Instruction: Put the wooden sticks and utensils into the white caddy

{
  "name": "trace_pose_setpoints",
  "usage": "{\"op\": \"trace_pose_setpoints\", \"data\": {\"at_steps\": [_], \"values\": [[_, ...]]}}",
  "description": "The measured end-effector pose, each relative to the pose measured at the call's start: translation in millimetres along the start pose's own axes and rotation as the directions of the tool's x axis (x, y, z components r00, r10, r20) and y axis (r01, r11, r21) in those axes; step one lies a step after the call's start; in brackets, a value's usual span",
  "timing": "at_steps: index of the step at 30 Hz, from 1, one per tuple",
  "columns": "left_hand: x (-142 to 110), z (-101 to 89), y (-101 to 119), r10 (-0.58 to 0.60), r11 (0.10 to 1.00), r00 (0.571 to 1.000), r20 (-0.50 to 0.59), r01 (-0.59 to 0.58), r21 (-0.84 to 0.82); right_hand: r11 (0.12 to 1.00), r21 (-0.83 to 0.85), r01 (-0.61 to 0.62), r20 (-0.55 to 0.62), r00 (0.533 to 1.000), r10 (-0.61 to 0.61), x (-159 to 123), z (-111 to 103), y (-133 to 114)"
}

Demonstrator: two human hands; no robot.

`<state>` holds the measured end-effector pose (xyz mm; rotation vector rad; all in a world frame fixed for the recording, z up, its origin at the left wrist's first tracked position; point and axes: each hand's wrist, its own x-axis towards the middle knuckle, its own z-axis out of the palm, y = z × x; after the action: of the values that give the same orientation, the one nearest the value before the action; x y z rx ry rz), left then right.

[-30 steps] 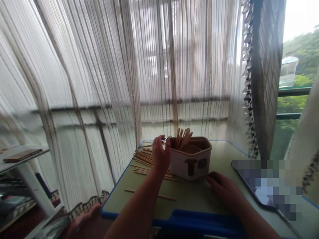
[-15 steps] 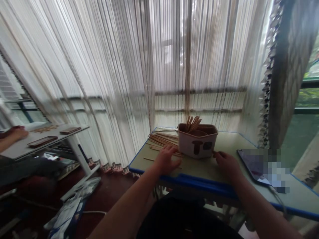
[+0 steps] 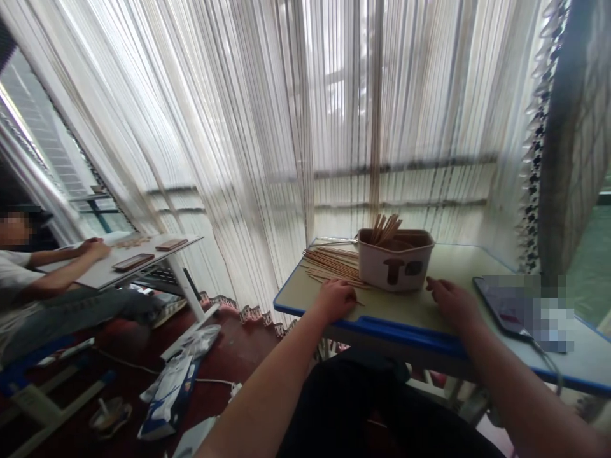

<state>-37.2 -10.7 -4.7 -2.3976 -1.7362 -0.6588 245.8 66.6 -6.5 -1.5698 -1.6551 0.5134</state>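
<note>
My left hand (image 3: 337,299) rests low over the table's near edge, its fingers curled down. The tip of a thin wooden stick (image 3: 359,303) pokes out beside its fingertips; the rest is covered by the hand. Just beyond lies a loose pile of thin wooden sticks (image 3: 331,262). A pale plastic box (image 3: 372,270) with a brown rim and a brown mushroom-like print stands behind both hands. A bunch of sticks (image 3: 386,228) leans up out of it. At the box's right corner, my right hand (image 3: 449,299) is held with fingers loosely apart and nothing visible in them.
A dark-screened tablet (image 3: 501,308) with a cable lies to the right on the blue-edged table (image 3: 458,264). Sheer curtains (image 3: 248,159) hang behind. On the left, another person (image 3: 28,273) sits at a white table (image 3: 107,270) with small trays. Plastic packaging (image 3: 172,388) lies on the floor.
The view has swung left, showing more of the other person. My left hand's fingers have curled in, and the single stick left of it no longer shows there. My right hand has drawn slightly off the box.
</note>
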Motion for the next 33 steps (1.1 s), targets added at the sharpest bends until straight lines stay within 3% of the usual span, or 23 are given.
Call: {"op": "trace_pose_setpoints", "data": {"at_steps": [7, 11, 14, 19, 22, 25, 26, 30, 33], "values": [[0.1, 0.1, -1.2, 0.007, 0.999, 0.999, -0.032, -0.009, -0.052, 0.998, -0.034, 0.043, 0.078, 0.996, -0.04, -2.7, -1.4, -0.4], [0.0, -0.1, -0.1, 0.023, 0.996, 0.993, -0.118, -0.032, -0.08, 0.996, -0.088, 0.032, 0.043, 0.999, -0.028, -1.5, 1.2, 1.1], [1.3, -2.9, -1.2, 0.051, 0.988, 0.965, -0.257, -0.087, -0.13, 0.958, -0.278, 0.064, -0.029, 0.997, -0.075, 3.4, 8.2, 6.3], [13.1, -21.0, 3.5, 0.148, 0.969, 0.843, -0.517, -0.228, -0.095, 0.818, -0.563, 0.122, 0.054, 0.992, -0.112, 6.1, 19.3, 11.7], [35.3, -39.6, 17.7, 0.211, 0.936, 0.703, -0.679, -0.345, -0.066, 0.79, -0.594, 0.15, 0.069, 0.988, -0.136, -1.2, 20.3, 8.4], [71.6, -61.2, 35.7, 0.091, 0.918, 0.549, -0.831, -0.37, -0.144, 0.789, -0.586, 0.185, 0.067, 0.981, -0.18, -8.4, 20.5, 5.0], [85.7, -68.4, 40.5, 0.041, 0.913, 0.529, -0.847, -0.364, -0.183, 0.792, -0.581, 0.188, 0.064, 0.981, -0.185, -9.7, 20.8, 4.4], [139.1, -87.0, 44.5, -0.092, 0.862, 0.52, -0.849, -0.385, -0.329, 0.798, -0.575, 0.182, 0.037, 0.98, -0.197, -11.3, 21.1, 3.1], [161.8, -82.0, 34.7, -0.273, 0.798, 0.409, -0.871, -0.408, -0.442, 0.802, -0.573, 0.171, 0.025, 0.981, -0.191, -12.4, 19.7, 0.4]]}}
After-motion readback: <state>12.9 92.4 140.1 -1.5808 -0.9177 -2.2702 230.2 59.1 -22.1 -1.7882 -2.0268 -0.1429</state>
